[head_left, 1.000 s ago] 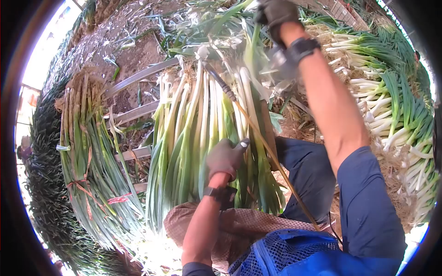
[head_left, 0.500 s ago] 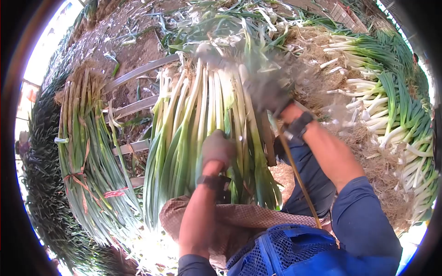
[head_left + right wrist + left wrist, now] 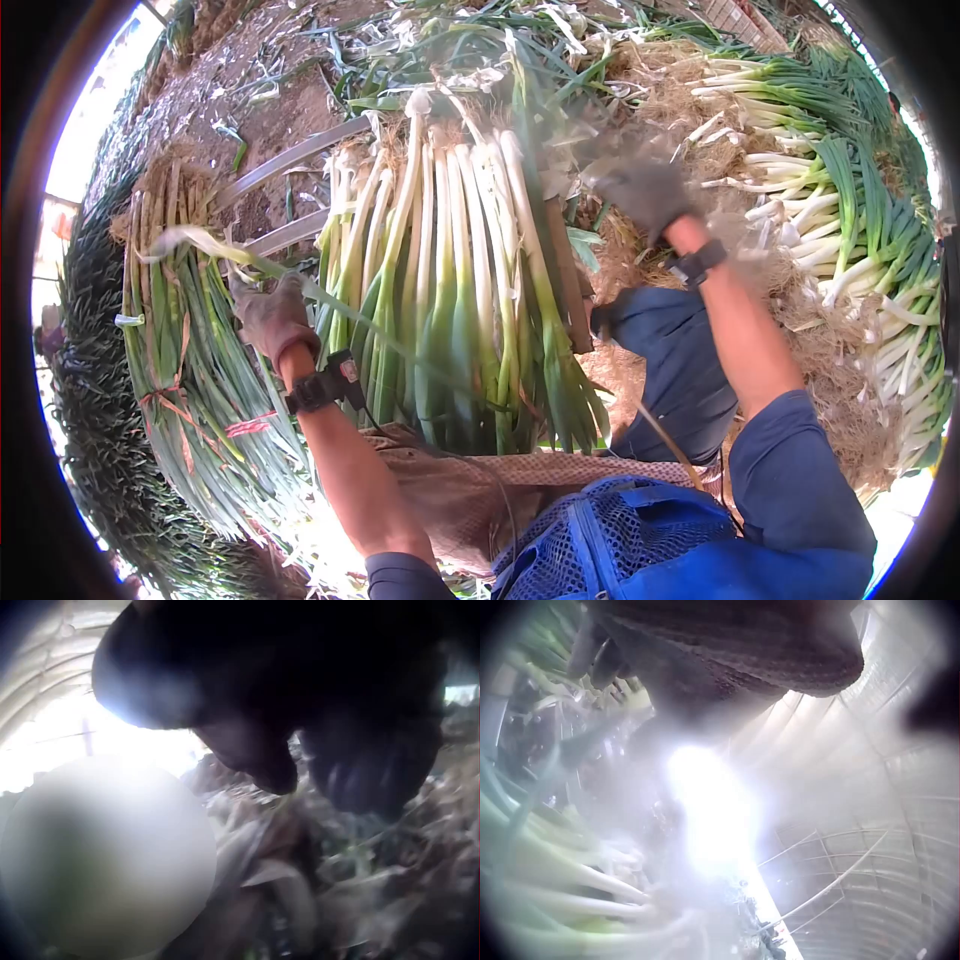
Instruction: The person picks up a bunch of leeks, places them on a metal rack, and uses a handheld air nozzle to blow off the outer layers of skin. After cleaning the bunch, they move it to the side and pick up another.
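Observation:
In the head view my gloved left hand (image 3: 275,318) holds a single green onion (image 3: 192,238), its blurred white end pointing left and its long leaf trailing right. That hand is over the left side of a row of trimmed green onions (image 3: 440,290), laid white ends away from me. My gloved right hand (image 3: 648,195) is motion-blurred right of the row, over root scraps. The right wrist view shows its dark fingers (image 3: 375,772) pointing down above blurred scraps; I cannot tell whether it holds anything. A thin tan hose-like line (image 3: 668,440) rises from my lap.
A tied bundle of green onions (image 3: 190,330) lies at left beside metal bars (image 3: 290,160). At right, a long pile of white-stemmed onions (image 3: 825,215) borders loose roots (image 3: 800,370). Cut leaves (image 3: 480,45) litter the far ground.
My left hand has gone from the row's middle to its left side with an onion. My right hand came down from the far end, then shifted right. The tan line's upper part is no longer visible.

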Demonstrator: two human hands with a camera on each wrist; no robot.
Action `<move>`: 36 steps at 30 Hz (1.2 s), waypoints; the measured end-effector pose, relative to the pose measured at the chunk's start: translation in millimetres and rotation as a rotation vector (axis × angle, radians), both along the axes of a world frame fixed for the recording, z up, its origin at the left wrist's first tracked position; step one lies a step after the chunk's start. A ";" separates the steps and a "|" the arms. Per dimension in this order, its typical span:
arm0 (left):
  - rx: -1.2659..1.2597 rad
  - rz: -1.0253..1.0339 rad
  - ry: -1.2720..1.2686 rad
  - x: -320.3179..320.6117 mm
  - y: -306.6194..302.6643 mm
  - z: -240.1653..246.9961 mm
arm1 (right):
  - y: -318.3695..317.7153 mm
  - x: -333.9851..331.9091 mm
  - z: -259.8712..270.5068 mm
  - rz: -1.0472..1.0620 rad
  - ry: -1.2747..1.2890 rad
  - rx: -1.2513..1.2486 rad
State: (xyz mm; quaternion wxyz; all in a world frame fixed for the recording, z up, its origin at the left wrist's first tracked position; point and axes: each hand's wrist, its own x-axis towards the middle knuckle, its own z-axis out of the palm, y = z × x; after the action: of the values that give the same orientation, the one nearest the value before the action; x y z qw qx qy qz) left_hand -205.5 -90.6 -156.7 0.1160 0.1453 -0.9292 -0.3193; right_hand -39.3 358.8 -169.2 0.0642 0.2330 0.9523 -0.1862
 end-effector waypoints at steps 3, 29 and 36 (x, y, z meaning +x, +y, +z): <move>0.156 -0.276 -0.137 0.7 4.5 -22.2 | -80.5 -27.9 -15.2 0.230 -0.203 -0.261; -0.304 -1.011 -0.683 112.5 105.2 -36.7 | 78.2 -116.4 47.7 0.686 0.341 0.279; -0.449 -0.977 -0.637 155.5 127.3 -54.8 | -127.7 -44.4 -58.5 0.601 -0.390 0.067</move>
State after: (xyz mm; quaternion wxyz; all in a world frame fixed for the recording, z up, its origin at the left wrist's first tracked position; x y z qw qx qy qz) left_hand -50.0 36.7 -211.5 -0.2985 -0.2365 -0.9217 -0.0734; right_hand -83.7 231.1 -227.7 0.2891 -0.0244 0.9537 -0.0797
